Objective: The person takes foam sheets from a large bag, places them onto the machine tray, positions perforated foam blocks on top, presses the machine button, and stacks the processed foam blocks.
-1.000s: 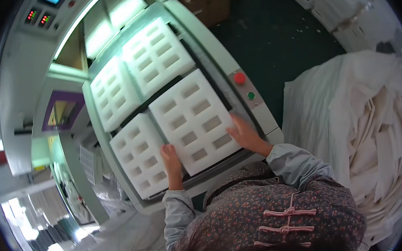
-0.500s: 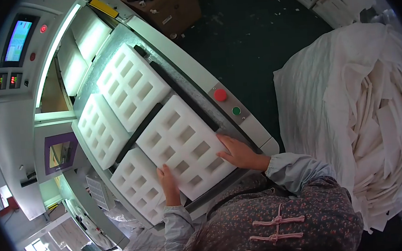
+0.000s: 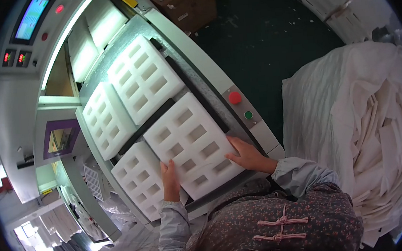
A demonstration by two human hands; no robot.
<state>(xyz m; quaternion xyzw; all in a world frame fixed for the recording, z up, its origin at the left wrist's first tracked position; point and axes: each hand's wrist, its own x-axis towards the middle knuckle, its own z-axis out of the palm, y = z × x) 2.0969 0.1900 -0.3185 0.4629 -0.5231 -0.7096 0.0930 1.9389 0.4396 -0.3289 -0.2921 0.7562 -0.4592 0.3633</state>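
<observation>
Four white foam blocks with rectangular pockets lie on the machine's metal bed (image 3: 182, 72), split by black bars. Both my hands are on the nearest right foam block (image 3: 191, 150). My left hand (image 3: 170, 180) presses its left edge, beside the near left foam block (image 3: 139, 180). On its right edge rests my right hand (image 3: 250, 157), with the thumb over the top face. The far right foam block (image 3: 144, 78) and the far left foam block (image 3: 107, 121) lie beyond, untouched.
A red button (image 3: 234, 98) and a green button (image 3: 248, 115) sit on the machine's right rail. To the right stands a large white wrapped bag (image 3: 317, 97) of foam pieces. A cardboard box (image 3: 192, 8) is at the top; a lit screen (image 3: 32, 18) is upper left.
The view has shifted and tilted. Both hands remain at the sides of the nearest right foam block, and the four blocks keep roughly the same layout on the bed.
</observation>
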